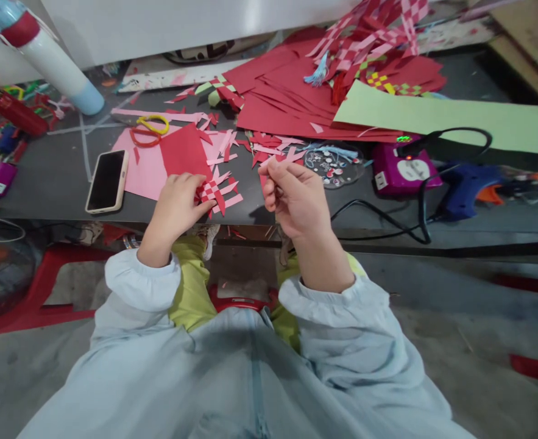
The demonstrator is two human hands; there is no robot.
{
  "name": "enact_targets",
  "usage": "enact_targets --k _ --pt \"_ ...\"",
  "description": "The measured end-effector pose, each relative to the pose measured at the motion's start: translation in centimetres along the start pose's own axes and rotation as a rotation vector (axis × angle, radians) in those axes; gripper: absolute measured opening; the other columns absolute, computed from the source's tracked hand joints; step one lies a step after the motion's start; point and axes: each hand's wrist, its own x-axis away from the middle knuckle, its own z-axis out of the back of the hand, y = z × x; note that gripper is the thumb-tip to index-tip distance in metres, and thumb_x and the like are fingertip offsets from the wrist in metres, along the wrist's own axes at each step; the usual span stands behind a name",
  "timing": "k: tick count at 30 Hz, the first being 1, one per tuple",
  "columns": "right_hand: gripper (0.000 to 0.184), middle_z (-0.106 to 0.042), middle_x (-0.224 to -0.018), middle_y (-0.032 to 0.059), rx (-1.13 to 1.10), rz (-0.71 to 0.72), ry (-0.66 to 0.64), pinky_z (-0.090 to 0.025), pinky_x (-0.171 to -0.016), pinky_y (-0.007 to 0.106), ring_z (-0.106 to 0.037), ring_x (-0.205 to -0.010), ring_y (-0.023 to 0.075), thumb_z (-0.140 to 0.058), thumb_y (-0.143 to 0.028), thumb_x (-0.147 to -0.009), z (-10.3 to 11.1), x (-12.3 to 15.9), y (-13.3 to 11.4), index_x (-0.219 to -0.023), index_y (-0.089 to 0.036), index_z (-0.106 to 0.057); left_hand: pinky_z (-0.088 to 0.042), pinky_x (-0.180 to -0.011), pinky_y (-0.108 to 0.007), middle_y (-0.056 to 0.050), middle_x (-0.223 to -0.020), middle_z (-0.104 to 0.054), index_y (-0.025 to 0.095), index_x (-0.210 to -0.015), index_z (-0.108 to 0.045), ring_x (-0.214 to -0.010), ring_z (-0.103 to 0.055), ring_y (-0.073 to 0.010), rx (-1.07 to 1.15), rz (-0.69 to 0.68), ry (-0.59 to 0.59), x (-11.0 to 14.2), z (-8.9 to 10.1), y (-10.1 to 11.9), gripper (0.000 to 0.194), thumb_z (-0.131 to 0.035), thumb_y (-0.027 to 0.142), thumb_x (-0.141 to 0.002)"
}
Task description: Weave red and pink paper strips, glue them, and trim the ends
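My left hand (176, 206) grips the left edge of a small woven piece of red and pink paper strips (210, 191) between thumb and fingers. Loose strip ends stick out from its right side, just above the table. To the right, my right hand (298, 195) is raised with thumb and forefinger pinched together. Whatever is in that pinch is too small to make out; red and pink paper scraps (275, 146) lie right behind the fingertips. Beyond my left hand, a red paper sheet (186, 149) overlaps a pink paper sheet (145, 174). Scissors (150, 129) with yellow and red handles rest on them.
A phone (107, 181) lies left of my left hand. Behind stand a white-blue bottle (52, 64) and a stack of red paper (282, 91). On the right are a green sheet (451, 116), a purple box (401, 171), a black cable (387, 216) and a blue glue gun (467, 189).
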Motion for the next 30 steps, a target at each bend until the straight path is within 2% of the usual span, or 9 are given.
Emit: enact_targets --k 6,9,12,14,17,20,23,27,30 --pt "0.032 -0.058 -0.053 -0.0053 0.033 0.023 -0.008 -0.037 -0.036 0.014 -0.049 -0.039 0.0024 -0.078 -0.047 -0.072 -0.2 0.2 0.1 -0.072 -0.017 -0.068 -0.047 -0.093 -0.041 -0.009 -0.111 -0.058 0.017 -0.125 -0.057 -0.103 -0.057 -0.0254 0.082 0.058 0.006 -0.1 0.1 0.5 0.049 -0.07 0.027 -0.079" --pt "0.032 -0.059 -0.052 -0.0052 0.044 0.024 -0.012 -0.037 -0.036 0.014 -0.05 -0.039 0.0024 -0.079 -0.047 -0.071 -0.3 0.1 0.3 -0.071 -0.016 -0.069 -0.049 -0.089 -0.037 -0.008 -0.112 -0.057 0.019 -0.123 -0.059 -0.099 -0.059 -0.0223 0.167 0.077 0.046 -0.2 -0.2 0.3 0.048 -0.071 0.021 -0.077" --pt "0.032 -0.06 -0.052 -0.0047 0.063 0.028 -0.012 -0.037 -0.036 0.014 -0.051 -0.04 0.0026 -0.078 -0.046 -0.071 -0.2 -0.1 0.6 -0.072 -0.016 -0.068 -0.05 -0.089 -0.034 -0.006 -0.109 -0.062 0.02 -0.115 -0.064 -0.099 -0.061 -0.0202 0.318 0.072 0.162 -0.7 -0.8 -0.6 0.041 -0.07 0.015 -0.074" --pt "0.032 -0.06 -0.052 -0.0043 0.075 0.034 -0.012 -0.037 -0.036 0.014 -0.051 -0.04 0.0028 -0.077 -0.046 -0.072 -0.1 -0.2 0.7 -0.073 -0.015 -0.068 -0.051 -0.08 -0.032 -0.004 -0.098 -0.067 0.019 -0.106 -0.067 -0.086 -0.062 -0.017 0.513 0.141 0.255 -0.9 -1.2 -1.2 0.036 -0.073 0.016 -0.071" --pt "0.03 -0.061 -0.053 -0.0037 0.143 0.039 -0.007 -0.038 -0.037 0.015 -0.051 -0.041 0.0036 -0.077 -0.044 -0.072 0.0 0.0 0.9 -0.074 -0.015 -0.068 -0.051 -0.076 -0.029 -0.003 -0.093 -0.069 0.018 -0.098 -0.067 -0.082 -0.063 -0.015 0.822 0.224 0.438 -0.1 -1.1 -1.4 0.033 -0.076 0.02 -0.066" --pt "0.029 -0.062 -0.054 -0.0029 0.209 0.071 -0.039 -0.04 -0.039 0.016 -0.053 -0.043 0.0047 -0.078 -0.042 -0.07 0.1 0.8 0.9 -0.073 -0.015 -0.066 -0.052 -0.072 -0.028 0.0 -0.082 -0.068 0.018 -0.088 -0.066 -0.074 -0.062 -0.0133 1.103 0.304 0.478 2.5 -0.2 0.0 0.039 -0.084 0.028 -0.055" --pt "0.035 -0.065 -0.061 -0.0015 0.208 0.064 -0.118 -0.043 -0.042 0.017 -0.056 -0.048 0.0057 -0.08 -0.047 -0.067 -0.1 2.9 0.6 -0.076 -0.015 -0.068 -0.052 -0.073 -0.027 0.002 -0.081 -0.068 0.019 -0.084 -0.067 -0.07 -0.061 -0.0109 1.294 0.345 0.426 6.7 1.3 2.5 0.037 -0.086 0.028 -0.053" --pt "0.046 -0.07 -0.072 0.0022 0.152 -0.026 -0.283 -0.048 -0.048 0.018 -0.06 -0.056 0.0069 -0.076 -0.058 -0.067 -0.9 7.5 0.0 -0.086 -0.015 -0.073 -0.051 -0.069 -0.023 0.002 -0.079 -0.069 0.02 -0.083 -0.07 -0.069 -0.061 -0.0099 1.34 0.368 0.415 12.3 2.8 5.6 0.031 -0.086 0.026 -0.056" --pt "0.044 -0.073 -0.08 0.0033 0.143 -0.042 -0.387 -0.049 -0.051 0.019 -0.06 -0.06 0.0075 -0.078 -0.054 -0.068 -1.6 11.0 -0.4 -0.09 -0.016 -0.075 -0.05 -0.067 -0.022 0.003 -0.077 -0.069 0.021 -0.083 -0.071 -0.068 -0.061 -0.0095 1.334 0.379 0.361 15.4 3.1 6.9 0.028 -0.086 0.026 -0.06"
